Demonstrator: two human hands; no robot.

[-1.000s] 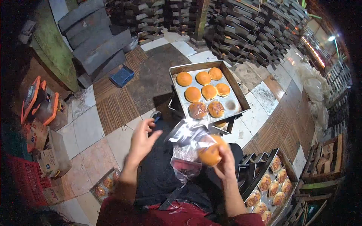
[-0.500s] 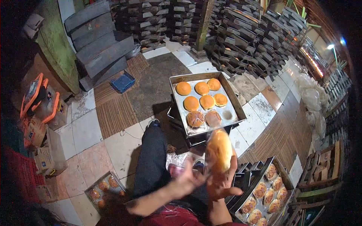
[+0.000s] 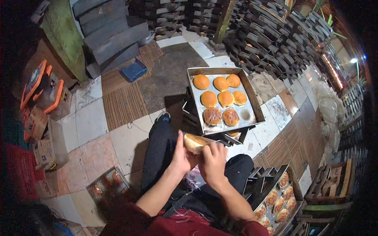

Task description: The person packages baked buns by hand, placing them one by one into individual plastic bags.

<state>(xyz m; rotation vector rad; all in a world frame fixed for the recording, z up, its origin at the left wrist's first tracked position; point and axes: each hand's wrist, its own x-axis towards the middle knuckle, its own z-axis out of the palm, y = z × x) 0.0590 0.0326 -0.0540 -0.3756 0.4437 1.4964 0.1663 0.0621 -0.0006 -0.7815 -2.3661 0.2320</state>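
Above my lap I hold a bun (image 3: 193, 142), its pale underside partly showing. My left hand (image 3: 182, 158) wraps round one side of it. The fingers of my right hand (image 3: 212, 162) are pinched at its other end; whether they grip the bun itself or a clear wrapper cannot be made out. In front of my knees, a metal tray (image 3: 257, 109) carries several round golden buns (image 3: 225, 98). Two buns (image 3: 231, 117) in its near row have dark streaks on top. Clear plastic bags (image 3: 193, 181) lie in my lap, partly behind my forearms.
At my right stands a tray (image 3: 296, 179) of wrapped buns. A smaller tray (image 3: 92, 187) with buns lies on the floor at left. A blue crate (image 3: 134, 70), cardboard boxes (image 3: 44, 153) and orange-edged bins (image 3: 55, 98) stand leftward. Stacked trays (image 3: 271, 39) line the back.
The bun has moved left and tipped over, from upright in my right hand to lying between both hands. My left hand has come up to hold it. The view has shifted slightly.
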